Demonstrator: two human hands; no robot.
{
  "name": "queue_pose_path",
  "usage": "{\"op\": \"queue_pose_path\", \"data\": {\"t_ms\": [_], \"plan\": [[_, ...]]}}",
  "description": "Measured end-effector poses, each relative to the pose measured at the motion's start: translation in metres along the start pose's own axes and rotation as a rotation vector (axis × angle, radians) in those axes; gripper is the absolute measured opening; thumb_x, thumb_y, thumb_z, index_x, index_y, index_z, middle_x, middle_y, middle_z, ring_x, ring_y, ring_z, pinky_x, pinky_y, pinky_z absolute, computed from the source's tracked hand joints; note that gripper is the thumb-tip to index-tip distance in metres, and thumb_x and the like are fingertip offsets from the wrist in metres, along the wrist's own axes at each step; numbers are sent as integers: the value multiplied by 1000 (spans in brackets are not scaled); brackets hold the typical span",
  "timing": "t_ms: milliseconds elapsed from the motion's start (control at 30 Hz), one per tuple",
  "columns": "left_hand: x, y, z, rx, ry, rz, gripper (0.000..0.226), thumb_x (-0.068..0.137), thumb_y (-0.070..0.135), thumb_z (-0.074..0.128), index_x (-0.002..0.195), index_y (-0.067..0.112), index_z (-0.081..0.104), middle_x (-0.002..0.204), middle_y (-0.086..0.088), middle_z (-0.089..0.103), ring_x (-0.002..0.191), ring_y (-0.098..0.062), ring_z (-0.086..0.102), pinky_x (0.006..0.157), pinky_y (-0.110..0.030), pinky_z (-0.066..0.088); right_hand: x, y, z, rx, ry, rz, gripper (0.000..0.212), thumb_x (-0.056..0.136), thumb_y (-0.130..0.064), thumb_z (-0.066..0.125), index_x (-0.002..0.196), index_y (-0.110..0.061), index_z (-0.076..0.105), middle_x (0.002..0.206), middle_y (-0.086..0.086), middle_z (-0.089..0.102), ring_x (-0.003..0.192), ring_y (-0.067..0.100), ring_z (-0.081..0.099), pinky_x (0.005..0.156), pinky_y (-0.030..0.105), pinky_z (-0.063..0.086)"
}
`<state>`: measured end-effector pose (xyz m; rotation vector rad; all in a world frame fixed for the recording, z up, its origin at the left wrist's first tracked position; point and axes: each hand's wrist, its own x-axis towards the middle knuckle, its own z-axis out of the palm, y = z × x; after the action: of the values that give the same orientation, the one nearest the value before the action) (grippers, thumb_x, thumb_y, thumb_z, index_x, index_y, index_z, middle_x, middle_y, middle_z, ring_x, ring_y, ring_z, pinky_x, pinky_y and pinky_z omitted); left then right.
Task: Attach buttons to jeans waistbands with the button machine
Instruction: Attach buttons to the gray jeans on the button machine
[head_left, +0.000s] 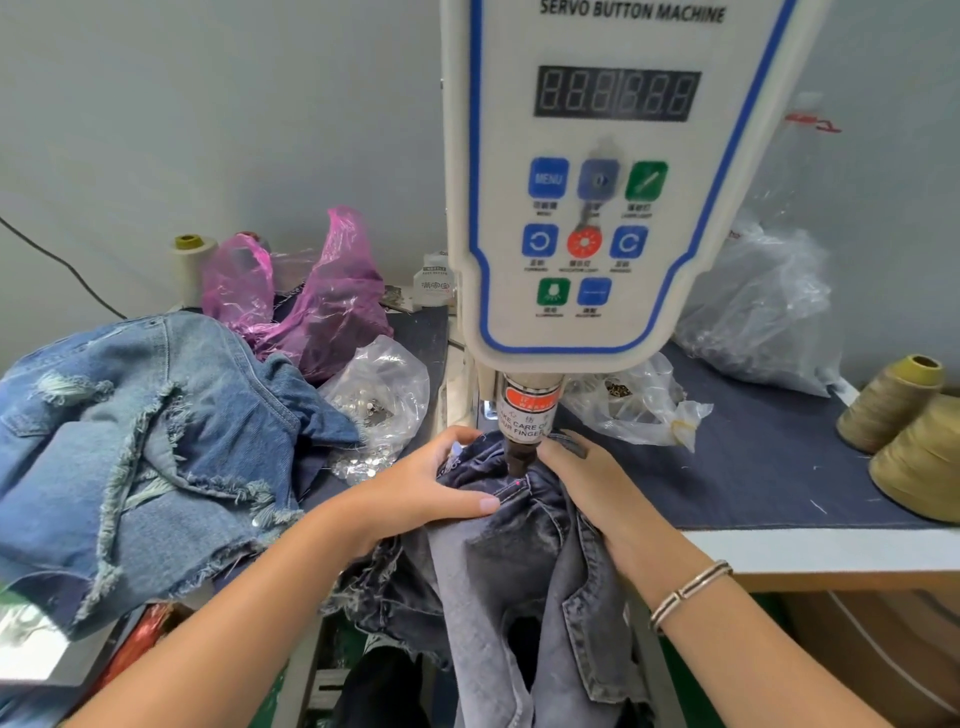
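Note:
A white servo button machine (597, 182) stands at the middle, its punch head (522, 447) pointing down onto the waistband of dark grey jeans (524, 561). A red light dot marks the fabric just below the punch. My left hand (421, 488) grips the waistband on the left of the punch, thumb laid along the fabric. My right hand (597, 488) holds the waistband on the right side, fingertips close to the punch. The jeans hang down off the table's front edge between my arms.
A heap of light blue frayed denim (140, 441) lies at the left. Clear bags of metal buttons (379, 405) and pink bags (322, 301) sit behind it. Another clear bag (639, 405) lies right of the machine; thread cones (904, 431) stand at the far right.

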<state>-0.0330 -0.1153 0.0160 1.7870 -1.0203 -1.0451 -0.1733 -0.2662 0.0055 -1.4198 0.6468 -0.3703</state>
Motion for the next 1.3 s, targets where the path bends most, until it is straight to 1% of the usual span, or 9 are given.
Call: {"op": "queue_pose_path", "data": {"t_ms": [133, 333, 533, 667, 833, 933, 1033, 1133, 1300], "plan": [[8, -6, -4, -88, -12, 10, 63, 63, 48, 78, 120, 48, 51, 118, 18, 66, 105, -1, 65, 82, -15, 49, 0, 0, -2, 24, 1, 8, 13, 92, -29, 59, 101, -24, 68, 85, -12, 74, 76, 0, 69, 56, 11, 48], [9, -9, 3, -166, 4, 11, 36, 71, 42, 71, 88, 71, 57, 90, 51, 56, 86, 28, 54, 64, 3, 41, -2, 1, -5, 161, -91, 67, 14, 93, -24, 60, 104, -21, 67, 90, -5, 76, 81, 7, 71, 58, 13, 52], [16, -21, 7, -241, 45, 61, 48, 65, 46, 76, 110, 46, 60, 112, 25, 67, 102, 5, 63, 74, -4, 46, -8, 3, -20, 201, -336, 36, 58, 73, -8, 76, 120, -37, 57, 110, -6, 72, 100, 14, 69, 73, 23, 56], [20, -24, 8, -260, 34, 74, 58, 67, 46, 77, 121, 36, 59, 123, 7, 66, 113, -12, 63, 94, -27, 46, -7, 1, -26, 133, -444, 16, 76, 72, 9, 69, 130, -37, 50, 120, -5, 67, 111, 15, 64, 81, 26, 55], [20, -28, 6, -235, 42, 111, 64, 65, 48, 76, 124, 36, 56, 128, 10, 62, 119, -8, 58, 101, -28, 43, -7, 1, -29, 94, -467, 21, 83, 69, 8, 68, 135, -37, 44, 122, -8, 66, 112, 13, 63, 81, 24, 54], [19, -27, 5, -234, 11, 130, 62, 63, 47, 77, 121, 41, 55, 123, 19, 64, 115, -1, 59, 90, -14, 45, -7, 5, -28, 117, -445, 40, 71, 72, -4, 74, 130, -38, 51, 120, -4, 68, 110, 16, 64, 85, 29, 55], [20, -31, 4, -225, 26, 144, 60, 63, 47, 78, 119, 45, 56, 130, 7, 60, 118, -8, 59, 98, -26, 44, -2, 11, -17, 145, -242, 73, 35, 86, -28, 68, 121, -24, 60, 110, 4, 72, 104, 20, 68, 96, 38, 52], [20, -35, 3, -187, 54, 185, 58, 65, 50, 76, 118, 50, 53, 139, 9, 50, 128, -9, 49, 108, -36, 36, 2, 18, -16, 124, -91, 35, 29, 90, -29, 63, 117, -22, 58, 103, 1, 73, 96, 14, 70, 78, 25, 55], [20, -33, 2, -186, 31, 224, 58, 66, 48, 75, 118, 49, 51, 145, 17, 40, 134, -1, 37, 110, -30, 29, 2, 20, -28, 387, -202, 28, 30, 82, -21, 63, 112, -25, 61, 109, 10, 70, 92, 22, 70, 69, 27, 56]]}}
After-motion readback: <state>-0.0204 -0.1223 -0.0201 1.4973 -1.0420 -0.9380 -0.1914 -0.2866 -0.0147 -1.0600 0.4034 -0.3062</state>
